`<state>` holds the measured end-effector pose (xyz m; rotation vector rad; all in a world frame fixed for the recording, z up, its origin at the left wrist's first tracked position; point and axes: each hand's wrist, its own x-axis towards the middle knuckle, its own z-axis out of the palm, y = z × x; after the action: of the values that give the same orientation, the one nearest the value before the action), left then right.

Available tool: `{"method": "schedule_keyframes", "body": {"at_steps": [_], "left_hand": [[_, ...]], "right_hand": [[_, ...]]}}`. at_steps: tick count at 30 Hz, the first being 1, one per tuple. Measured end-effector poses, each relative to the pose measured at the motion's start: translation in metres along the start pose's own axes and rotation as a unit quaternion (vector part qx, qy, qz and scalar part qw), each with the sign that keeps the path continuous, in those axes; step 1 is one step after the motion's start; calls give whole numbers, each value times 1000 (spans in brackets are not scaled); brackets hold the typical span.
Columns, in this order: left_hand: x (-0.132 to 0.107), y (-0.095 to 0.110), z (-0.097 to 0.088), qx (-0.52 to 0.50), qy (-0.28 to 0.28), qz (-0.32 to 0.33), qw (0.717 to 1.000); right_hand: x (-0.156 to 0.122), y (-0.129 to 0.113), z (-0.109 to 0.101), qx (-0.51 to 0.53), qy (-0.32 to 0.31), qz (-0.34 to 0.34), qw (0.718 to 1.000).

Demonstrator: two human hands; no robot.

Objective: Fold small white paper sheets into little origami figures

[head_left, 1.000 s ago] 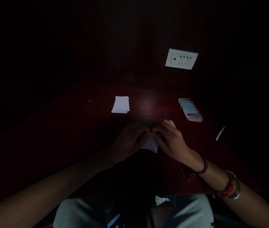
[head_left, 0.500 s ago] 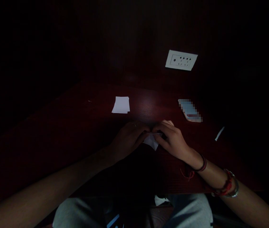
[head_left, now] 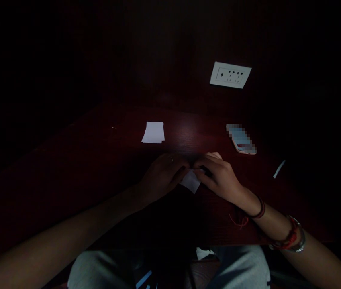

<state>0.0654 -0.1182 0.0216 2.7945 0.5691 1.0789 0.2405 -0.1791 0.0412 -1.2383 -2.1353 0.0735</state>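
A small piece of white paper [head_left: 191,182] is pinched between my two hands, low over the dark red table. My left hand [head_left: 164,174] grips its upper left side, thumb and fingers closed. On the upper right, my right hand [head_left: 218,175] closes thumb and forefinger on the same paper. The fingertips of both hands nearly meet, and they hide the paper's far edge. The paper's lower corner points toward me.
A stack of white paper sheets [head_left: 153,132] lies beyond my left hand. A phone [head_left: 241,139] with a blurred screen rests at the right, and a thin paper strip [head_left: 279,169] lies farther right. A socket panel [head_left: 230,75] is on the back wall.
The paper's lower part has shifted slightly down and looks flatter, with a squarer corner. Both hands stay almost in place, still pinching it.
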Motion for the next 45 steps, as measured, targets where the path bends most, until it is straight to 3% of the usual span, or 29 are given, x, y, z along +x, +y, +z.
{"method": "schedule_keyframes", "body": {"at_steps": [9, 16, 25, 31, 35, 38, 42, 45], "left_hand": [[0, -2, 0, 10, -8, -6, 1000], [2, -2, 0, -83, -42, -90, 992], [4, 2, -6, -156, -31, -174, 972], [2, -7, -2, -229, -47, -238, 943], [-2, -12, 2, -240, -61, -261, 933], [-3, -8, 3, -182, -87, -230, 952], [-5, -4, 6, -33, -87, -121, 988], [-7, -7, 10, 30, -90, -41, 995]], "right_hand": [[1, -2, -2, 4, 19, -9, 1000], [2, 3, -1, 29, 35, 65, 997], [1, 7, 0, 25, -20, 94, 995], [2, 9, -2, 62, 24, 103, 993], [0, 14, -3, 78, 10, 128, 989], [-2, 17, 1, 90, 0, 148, 985], [-4, 26, 10, 96, -37, 162, 981], [-5, 32, 14, 92, -56, 160, 981]]}}
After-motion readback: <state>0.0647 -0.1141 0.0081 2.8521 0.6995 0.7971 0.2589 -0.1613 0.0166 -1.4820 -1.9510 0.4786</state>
